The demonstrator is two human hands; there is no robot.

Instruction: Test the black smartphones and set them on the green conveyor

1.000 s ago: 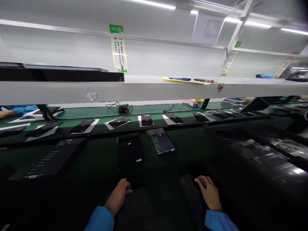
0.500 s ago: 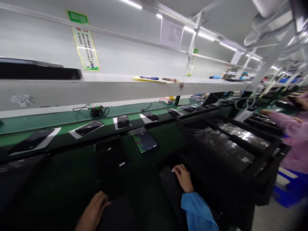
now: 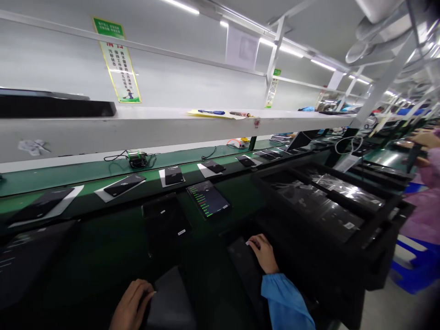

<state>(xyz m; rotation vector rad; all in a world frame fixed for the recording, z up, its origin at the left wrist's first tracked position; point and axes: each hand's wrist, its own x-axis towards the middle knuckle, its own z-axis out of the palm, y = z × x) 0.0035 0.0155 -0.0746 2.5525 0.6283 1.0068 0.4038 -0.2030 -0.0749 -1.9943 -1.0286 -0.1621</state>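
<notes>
My left hand rests at the bottom edge against the left side of a dark flat device lying on the green bench. My right hand, in a blue sleeve, lies with its fingers on another dark flat device further right. Beyond my hands a black tablet lies with its screen dark, and beside it a tablet with green lines on its lit screen.
A green conveyor carries several black phones on white sheets. A white shelf runs above it. Black trays of wrapped devices stand at my right. A person in a pink sleeve works at far right.
My view swung to the right over the second, bringing the trays and the person in pink into sight. My hands stay on the two dark devices; the left one shifted slightly.
</notes>
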